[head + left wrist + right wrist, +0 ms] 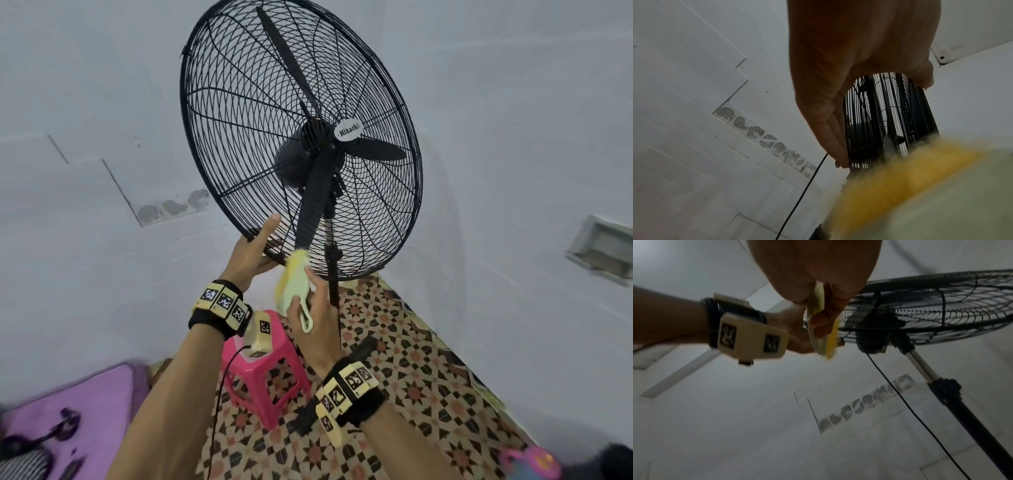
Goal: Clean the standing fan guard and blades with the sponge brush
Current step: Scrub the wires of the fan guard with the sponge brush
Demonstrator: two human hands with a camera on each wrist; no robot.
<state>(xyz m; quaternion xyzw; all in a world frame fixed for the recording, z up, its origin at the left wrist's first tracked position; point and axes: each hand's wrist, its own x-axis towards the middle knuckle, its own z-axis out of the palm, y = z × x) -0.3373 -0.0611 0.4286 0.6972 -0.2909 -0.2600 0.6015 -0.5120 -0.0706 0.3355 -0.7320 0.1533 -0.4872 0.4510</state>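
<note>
1. At the bottom edge of the fan guard (239, 113), the left hand (251, 251) grips the black rim: its thumb lies along the front wires and the fingers (830, 134) curl round the back of the cage.
2. Just beside it, the right hand (317, 322) holds the sponge brush (294, 284), its fingers (824, 321) curled round the pale green handle, whose loop end sticks out below the hand.
3. The brush's yellow sponge tip touches the lowest wires of the guard, close to the left hand's fingers and right under the tip of one downward-pointing blade (313, 202).
4. Two more black blades show behind the guard, one pointing up, one to the right; a white label sits at the centre.
5. The fan's pole (962, 404) runs down from the motor, with a thin black cord hanging beside it.
6. Below the hands stands a pink plastic stool (263, 373) on a patterned tile floor (428, 377).
7. Pale painted walls (85, 102) surround the fan; one carries a row of grey patches. A purple surface (85, 411) shows at lower left.
</note>
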